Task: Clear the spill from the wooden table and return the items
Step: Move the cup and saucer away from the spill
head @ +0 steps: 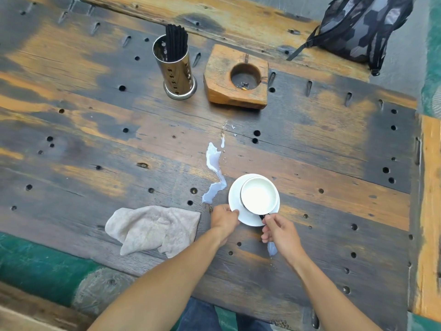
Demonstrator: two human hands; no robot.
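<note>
The left hand (224, 219) pinches the near-left rim of the white saucer (235, 206), thumb on top, and I think it holds it there so the saucer stays flat and does not slide; the right hand (280, 232) has its fingers closed on the dark handle of the white cup (259, 195), which sits on the saucer, maybe so the cup does not tip while both are moved off the wet part; the cup looks white inside, and I cannot tell if any drink is left in it; the spill (214, 173) is a thin, pale, milky streak on the wooden table (334, 149), running from just beside the saucer's left edge away toward the middle, with a few small drops past its far end; 1 more pale patch (272, 248) lies under the right hand; the beige cloth (152, 229) lies crumpled just left of the left hand, close by and ready for wiping, but not touching the spill; farther back stand a metal cup of black sticks (175, 70) and a wooden block with a round hole (237, 78), well apart from the wet part; so the wiping looks not yet started.
</note>
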